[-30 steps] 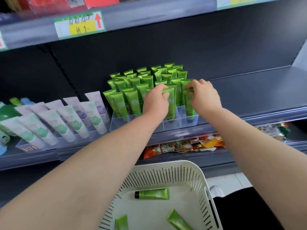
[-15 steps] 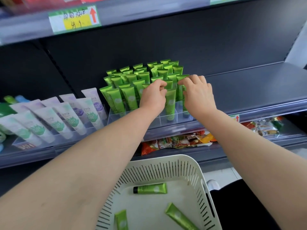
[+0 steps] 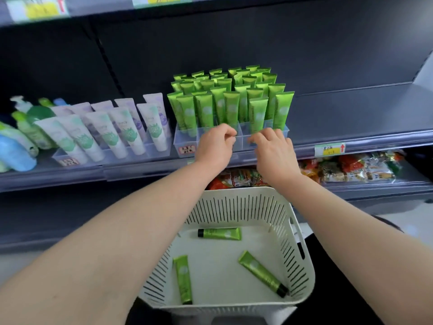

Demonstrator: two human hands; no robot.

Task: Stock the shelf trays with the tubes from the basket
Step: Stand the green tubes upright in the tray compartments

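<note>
The likeliest slip comes from how tightly the upright bright-green plastic tubes [image 3: 230, 106] already stand in the clear plastic divided tray [image 3: 187, 139] on the grey shelf [image 3: 140, 167]. Pushing another one in could tip a front-row tube forward over the low tray wall, or shove the tray backwards. Both hands hover just in front of that wall. The left hand [image 3: 215, 144] has its fingers loosely curled toward the thumb and the right hand [image 3: 271, 148] has its fingers bent downward. Neither holds anything that I can see, though a careless knuckle could catch the nearest tubes and lean them into their neighbours. A toppled tube might land in the white slotted plastic basket [image 3: 234, 205] directly below, or miss it and drop out of sight. What the basket rests on is hidden, so a hard reach into it may unsettle it. By count there are two hands, one basket and three green tubes lying flat and well apart on the basket floor: one crosswise at the back [image 3: 219, 233], one at front left [image 3: 184, 279], one at front right [image 3: 262, 273]. The tray holds well over two dozen, but the rear rows overlap too much for an exact figure. Beside it, roughly ten pale white-and-lilac tubes [image 3: 131, 132] lean in their own tray.
</note>
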